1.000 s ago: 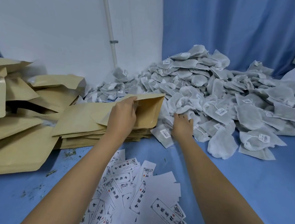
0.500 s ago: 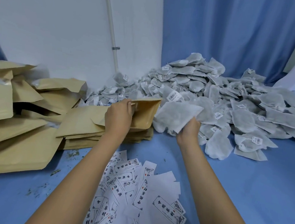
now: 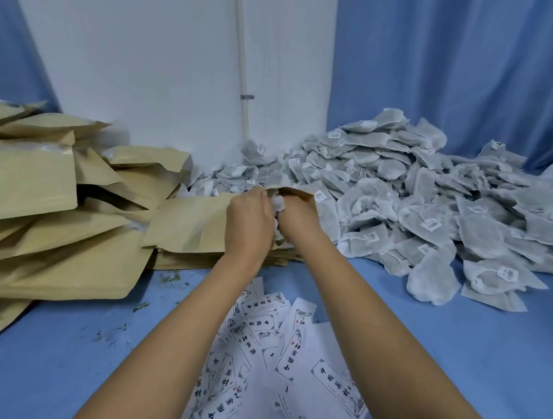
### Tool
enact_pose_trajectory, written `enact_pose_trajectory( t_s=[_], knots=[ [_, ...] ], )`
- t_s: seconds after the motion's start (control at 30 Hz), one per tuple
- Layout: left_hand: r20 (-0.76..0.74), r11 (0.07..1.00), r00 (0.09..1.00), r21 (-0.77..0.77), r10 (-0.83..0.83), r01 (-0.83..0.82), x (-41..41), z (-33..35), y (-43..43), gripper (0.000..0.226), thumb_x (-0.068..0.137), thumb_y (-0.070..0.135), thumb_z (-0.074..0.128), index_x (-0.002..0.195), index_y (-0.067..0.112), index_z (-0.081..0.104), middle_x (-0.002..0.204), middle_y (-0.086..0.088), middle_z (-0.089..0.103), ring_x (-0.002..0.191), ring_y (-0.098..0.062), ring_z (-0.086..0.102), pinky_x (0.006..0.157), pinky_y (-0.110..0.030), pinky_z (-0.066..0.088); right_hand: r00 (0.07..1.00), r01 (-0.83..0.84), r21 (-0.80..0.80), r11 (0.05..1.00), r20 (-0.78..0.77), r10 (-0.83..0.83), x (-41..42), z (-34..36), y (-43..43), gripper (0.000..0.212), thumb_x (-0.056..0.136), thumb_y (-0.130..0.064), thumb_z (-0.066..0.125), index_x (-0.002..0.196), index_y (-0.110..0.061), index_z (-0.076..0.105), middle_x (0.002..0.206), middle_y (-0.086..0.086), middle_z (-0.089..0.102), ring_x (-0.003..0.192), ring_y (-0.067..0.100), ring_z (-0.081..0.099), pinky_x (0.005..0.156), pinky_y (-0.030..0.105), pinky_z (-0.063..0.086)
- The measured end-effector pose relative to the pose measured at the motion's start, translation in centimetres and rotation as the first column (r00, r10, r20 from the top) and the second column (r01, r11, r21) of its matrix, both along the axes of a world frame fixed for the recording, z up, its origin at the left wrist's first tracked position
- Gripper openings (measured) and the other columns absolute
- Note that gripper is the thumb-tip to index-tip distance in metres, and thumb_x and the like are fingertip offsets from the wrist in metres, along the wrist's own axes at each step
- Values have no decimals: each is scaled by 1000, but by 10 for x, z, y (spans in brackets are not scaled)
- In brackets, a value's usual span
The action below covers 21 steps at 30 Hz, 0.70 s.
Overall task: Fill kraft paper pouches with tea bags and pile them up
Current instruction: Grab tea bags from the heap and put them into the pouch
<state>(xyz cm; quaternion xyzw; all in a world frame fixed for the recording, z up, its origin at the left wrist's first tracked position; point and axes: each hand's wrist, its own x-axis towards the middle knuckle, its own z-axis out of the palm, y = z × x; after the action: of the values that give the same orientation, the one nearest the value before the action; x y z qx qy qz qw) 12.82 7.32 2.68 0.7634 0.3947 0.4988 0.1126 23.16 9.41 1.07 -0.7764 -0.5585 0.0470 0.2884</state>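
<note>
Your left hand point(image 3: 249, 218) is gripping the pouch point(image 3: 201, 223) mouth; your right hand point(image 3: 296, 216) is stuffing a clenched tea bag point(image 3: 278, 204) in, risking tearing that mouth.

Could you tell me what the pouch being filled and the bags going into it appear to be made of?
The pouch looks like matte tan kraft paper: dull, creased, holding stiff folds. The tea bags look like thin, semi-sheer white mesh or filter fabric, greyish contents showing through, with small printed tags; which fabric exactly is unclear.

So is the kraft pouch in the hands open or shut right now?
Open: the left hand holds the kraft pouch mouth spread while the right hand pushes tea bags in.
</note>
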Motion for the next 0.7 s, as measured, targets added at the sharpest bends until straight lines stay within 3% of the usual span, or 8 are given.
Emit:
enact_pose_trajectory(
  t_s=[0.1, 0.17, 0.23, 0.3, 0.43, 0.53, 0.63, 0.7],
  knots=[
    [-87, 997, 995, 75, 38, -32, 4, 5, 4, 29, 98, 9, 38, 99, -1, 64, 90, -19, 67, 85, -30, 61, 66, -27, 34, 979, -181, -95, 979, -116, 170, -12, 1, 6, 14, 96, -3, 44, 95, -9, 57, 104, 13, 58, 111, 23, 49, 97, 29, 34],
    [-112, 994, 988, 49, 106, -101, 1, 10, 11, 30, 99, 10, 36, 97, -1, 63, 91, -19, 66, 85, -30, 60, 65, -26, 32, 941, -302, -79, 950, -184, 284, -20, 7, -8, 22, 94, -4, 47, 75, -15, 48, 86, 6, 57, 95, 15, 49, 81, 22, 39],
    [-124, 984, 976, 53, 178, -172, -10, 15, 23, 30, 99, 11, 35, 96, -3, 62, 90, -21, 65, 85, -32, 60, 65, -29, 34, 915, -240, 158, 958, -294, 278, -14, 10, -20, 6, 85, -12, 57, 80, -11, 57, 77, 0, 63, 72, 8, 55, 59, 12, 42],
    [-130, 982, 975, 74, 180, -171, -12, 17, 28, 31, 99, 11, 36, 99, -4, 63, 93, -22, 65, 87, -33, 60, 69, -32, 39, 930, -237, 179, 955, -243, 277, -11, 10, -29, 7, 82, -9, 58, 81, -11, 64, 75, 0, 62, 67, 9, 53, 59, 14, 43],
    [-154, 991, 987, 109, -55, 72, 9, 5, -5, 30, 98, 12, 39, 105, -1, 65, 97, -20, 68, 90, -32, 62, 82, -37, 45, 961, -278, -243, 929, -75, 268, -15, -8, -29, 32, 98, 3, 35, 128, 5, 45, 134, 25, 46, 126, 35, 42, 105, 36, 30],
    [-136, 989, 987, 112, -82, 98, 2, -5, -10, 28, 96, 8, 42, 109, 0, 66, 98, -19, 69, 90, -31, 64, 82, -34, 46, 950, -301, -322, 898, -21, 311, -18, -14, -25, 36, 98, -2, 40, 132, 8, 41, 141, 25, 40, 130, 36, 38, 108, 35, 27],
    [-92, 989, 992, 123, 89, -77, -26, 7, 15, 28, 96, 8, 41, 100, -4, 67, 88, -24, 67, 81, -36, 63, 72, -36, 43, 912, -406, 20, 914, -60, 406, -33, -5, -33, 13, 88, 0, 52, 91, -6, 63, 113, 22, 62, 92, 22, 58, 77, 14, 40],
    [-51, 973, 981, 147, 187, -177, -44, 20, 34, 28, 96, 8, 41, 96, -4, 66, 86, -26, 66, 80, -39, 61, 70, -37, 40, 936, -335, 405, 851, 37, 351, -38, -10, -45, 12, 86, -6, 54, 80, -8, 64, 87, 7, 65, 73, 16, 57, 66, 20, 43]
  ],
)
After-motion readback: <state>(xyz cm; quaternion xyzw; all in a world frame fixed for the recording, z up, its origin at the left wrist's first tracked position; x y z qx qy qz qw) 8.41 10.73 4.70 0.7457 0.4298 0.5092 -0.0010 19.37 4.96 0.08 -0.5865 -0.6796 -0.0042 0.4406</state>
